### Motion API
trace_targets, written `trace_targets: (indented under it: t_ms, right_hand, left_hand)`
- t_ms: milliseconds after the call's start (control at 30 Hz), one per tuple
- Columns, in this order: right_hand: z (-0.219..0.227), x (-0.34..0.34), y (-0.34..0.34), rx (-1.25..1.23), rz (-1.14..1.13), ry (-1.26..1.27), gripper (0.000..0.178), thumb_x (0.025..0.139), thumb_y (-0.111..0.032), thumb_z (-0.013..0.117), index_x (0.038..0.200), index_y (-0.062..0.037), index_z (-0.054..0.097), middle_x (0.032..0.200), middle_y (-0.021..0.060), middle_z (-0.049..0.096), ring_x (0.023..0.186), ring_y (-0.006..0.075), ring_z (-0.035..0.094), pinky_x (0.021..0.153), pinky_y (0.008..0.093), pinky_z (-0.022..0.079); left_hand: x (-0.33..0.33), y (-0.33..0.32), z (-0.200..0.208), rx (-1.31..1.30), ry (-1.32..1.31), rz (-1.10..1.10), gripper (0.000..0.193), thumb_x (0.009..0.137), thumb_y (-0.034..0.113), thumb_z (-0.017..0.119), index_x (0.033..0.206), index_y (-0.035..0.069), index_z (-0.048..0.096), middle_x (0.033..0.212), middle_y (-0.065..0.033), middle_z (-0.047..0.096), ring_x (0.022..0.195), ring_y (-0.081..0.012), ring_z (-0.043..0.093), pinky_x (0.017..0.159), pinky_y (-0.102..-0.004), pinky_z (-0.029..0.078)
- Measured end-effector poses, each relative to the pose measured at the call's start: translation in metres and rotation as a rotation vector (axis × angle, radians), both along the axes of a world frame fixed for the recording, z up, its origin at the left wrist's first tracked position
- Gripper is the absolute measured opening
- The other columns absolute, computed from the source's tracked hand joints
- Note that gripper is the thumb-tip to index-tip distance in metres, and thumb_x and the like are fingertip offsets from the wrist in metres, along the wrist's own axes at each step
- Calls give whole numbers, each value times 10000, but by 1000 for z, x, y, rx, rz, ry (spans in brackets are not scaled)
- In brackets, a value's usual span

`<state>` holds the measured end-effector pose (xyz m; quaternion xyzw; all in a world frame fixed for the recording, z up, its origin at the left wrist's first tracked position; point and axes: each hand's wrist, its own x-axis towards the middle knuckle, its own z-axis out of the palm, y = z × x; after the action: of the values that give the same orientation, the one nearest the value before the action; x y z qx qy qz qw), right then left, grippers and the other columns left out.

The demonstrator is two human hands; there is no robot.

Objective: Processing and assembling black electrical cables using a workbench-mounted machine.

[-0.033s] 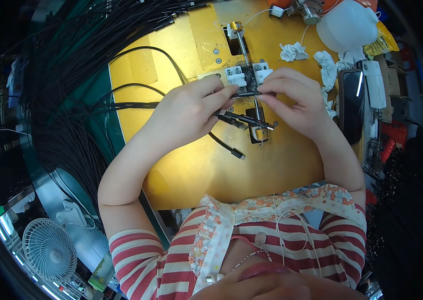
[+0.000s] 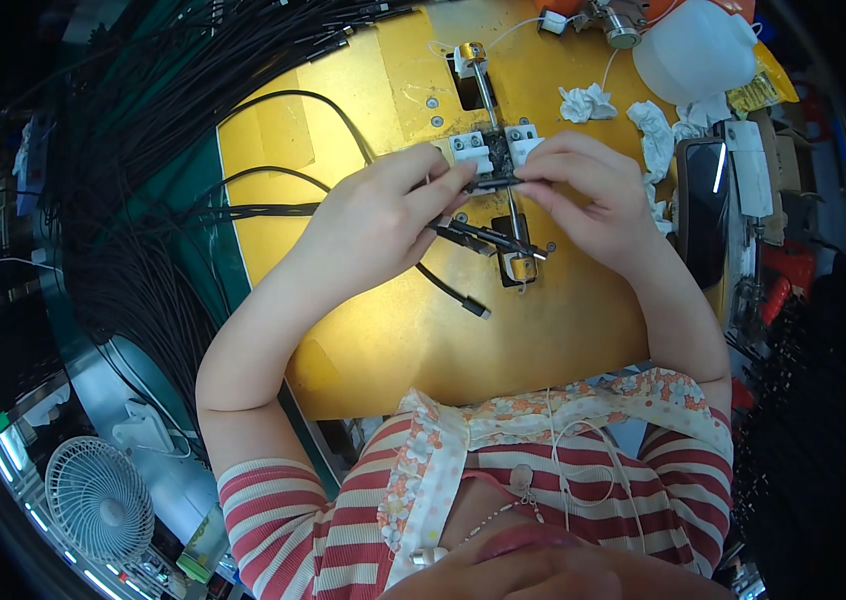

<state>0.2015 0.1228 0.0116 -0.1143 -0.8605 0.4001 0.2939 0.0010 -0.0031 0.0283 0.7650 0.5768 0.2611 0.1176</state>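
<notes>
While both hands are working above the middle of the tabletop, left hand is pinching one end of a black plug, right hand the other, each grip narrow. Left hand is also gathering cable ends. Step, probably: steadying the plug over the rod, contact unclear; next move seems to be calling for fine aligning. Cables are crossing the left edge, phone crowding the right; room is opening toward the near edge.
</notes>
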Motion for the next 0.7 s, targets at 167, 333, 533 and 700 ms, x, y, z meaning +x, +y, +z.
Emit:
trace_targets:
  t_ms: [167,333,533,700]
  right_hand:
    - [-11,-7,2,17,-123,-54,94,809,-14,672,891,28,656,858,95,597,764,230,609,664,300,490]
    - [-15,-9,1,10,-196,-100,82,807,-31,671,864,26,656,857,91,564,787,243,589,685,323,475]
    - [-12,-9,1,270,-196,-70,66,770,-18,674,821,9,643,829,85,550,775,257,566,696,353,460]
    - [-10,-8,1,393,-164,-74,81,755,-7,650,828,7,618,818,83,542,773,250,562,695,354,453]
  left_hand:
    - [-4,2,-17,152,194,-25,523,694,-16,676,1207,77,635,841,-73,560,759,-222,589,654,-330,500]
    - [-4,6,-23,143,276,-30,515,699,-12,637,1209,66,634,813,-63,539,730,-212,559,655,-322,478]
    - [-6,8,-26,164,309,-49,419,766,72,596,1184,72,624,818,-34,508,729,-175,536,636,-301,449]
    - [-3,7,-23,147,284,-34,464,723,19,622,1184,76,638,809,-46,509,733,-194,540,639,-310,457]
